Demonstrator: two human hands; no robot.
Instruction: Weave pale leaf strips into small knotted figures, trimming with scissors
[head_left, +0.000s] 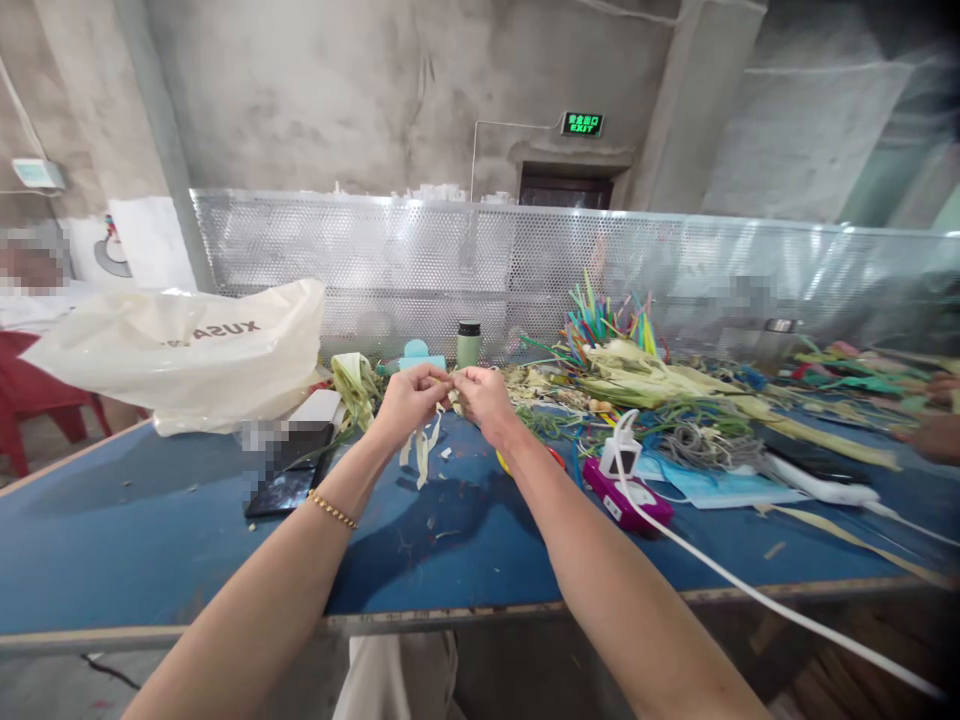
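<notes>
Both my hands meet above the middle of the blue table [247,590], fingertips nearly touching. My left hand [415,398] is closed in a pinch, with pale dried husk strips [423,458] dangling beneath its fingers. My right hand [484,400] also pinches, close against the left, at what looks like a small pale end of the same husk material. The exact piece between the fingertips is too small to make out. Just behind the hands stand a green bottle [469,345] with a black lid and a light-blue box-like object [416,355].
A phone or tablet [289,475] and a white plastic bag [187,350] lie left. On the right are a purple power strip [626,497] with a white cable, a blue face mask [720,485], cords [694,442], husks [660,375] and colourful pipe cleaners [600,320]. A perforated metal screen [360,240] stands behind.
</notes>
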